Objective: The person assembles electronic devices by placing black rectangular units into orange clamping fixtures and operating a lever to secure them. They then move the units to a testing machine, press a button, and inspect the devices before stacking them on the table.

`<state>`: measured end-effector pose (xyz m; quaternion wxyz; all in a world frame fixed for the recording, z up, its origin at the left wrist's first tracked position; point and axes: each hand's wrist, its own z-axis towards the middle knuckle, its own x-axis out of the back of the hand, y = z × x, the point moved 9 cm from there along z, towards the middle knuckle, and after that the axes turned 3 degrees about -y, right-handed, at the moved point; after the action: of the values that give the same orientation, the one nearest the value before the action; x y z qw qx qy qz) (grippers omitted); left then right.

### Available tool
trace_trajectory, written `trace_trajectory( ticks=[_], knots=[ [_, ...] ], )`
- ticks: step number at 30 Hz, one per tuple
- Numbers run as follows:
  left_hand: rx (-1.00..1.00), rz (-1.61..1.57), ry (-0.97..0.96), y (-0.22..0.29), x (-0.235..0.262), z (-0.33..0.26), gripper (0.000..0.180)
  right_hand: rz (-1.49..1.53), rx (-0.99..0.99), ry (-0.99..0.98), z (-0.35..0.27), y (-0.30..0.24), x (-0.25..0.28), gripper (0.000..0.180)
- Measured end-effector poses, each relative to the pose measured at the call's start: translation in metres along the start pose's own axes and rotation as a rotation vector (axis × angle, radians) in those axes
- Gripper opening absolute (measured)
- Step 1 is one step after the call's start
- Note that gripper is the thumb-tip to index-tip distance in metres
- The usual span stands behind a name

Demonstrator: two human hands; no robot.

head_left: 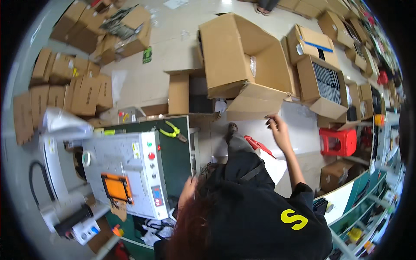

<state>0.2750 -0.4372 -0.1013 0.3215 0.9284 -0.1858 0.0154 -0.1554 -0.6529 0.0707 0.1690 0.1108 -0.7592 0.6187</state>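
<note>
My right hand (pixel 278 130) is raised with its fingers bent and apart, nothing visible in it. It is nearest the lower flap of a large open cardboard box (pixel 223 54); whether it touches the flap I cannot tell. My left hand (pixel 187 191) is low beside the front edge of a grey bench machine (pixel 117 149) with buttons and a small display. Its fingers are partly hidden and blurred. An orange panel in a black frame (pixel 117 189) lies on the machine's top. Pliers with yellow-green handles (pixel 172 131) rest on the dark green bench top (pixel 175 160).
A red plastic stool (pixel 338 141) stands at the right. An open carton of dark flat pieces (pixel 325 82) is beyond it. Stacked cartons (pixel 82 93) fill the far left. Green-topped shelving (pixel 364 199) runs along the right. Another person's feet (pixel 262 10) show at the top.
</note>
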Motion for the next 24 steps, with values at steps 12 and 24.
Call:
trace_trajectory(
  ticks=[12, 24],
  knots=[
    [0.252, -0.024, 0.170, 0.015, 0.021, 0.029, 0.031, 0.153, 0.124, -0.208, 0.126, -0.060, -0.067, 0.015],
    [0.240, -0.080, 0.153, 0.068, 0.051, 0.081, 0.029, -0.464, 0.080, -0.779, 0.164, -0.014, -0.344, 0.019]
  ],
)
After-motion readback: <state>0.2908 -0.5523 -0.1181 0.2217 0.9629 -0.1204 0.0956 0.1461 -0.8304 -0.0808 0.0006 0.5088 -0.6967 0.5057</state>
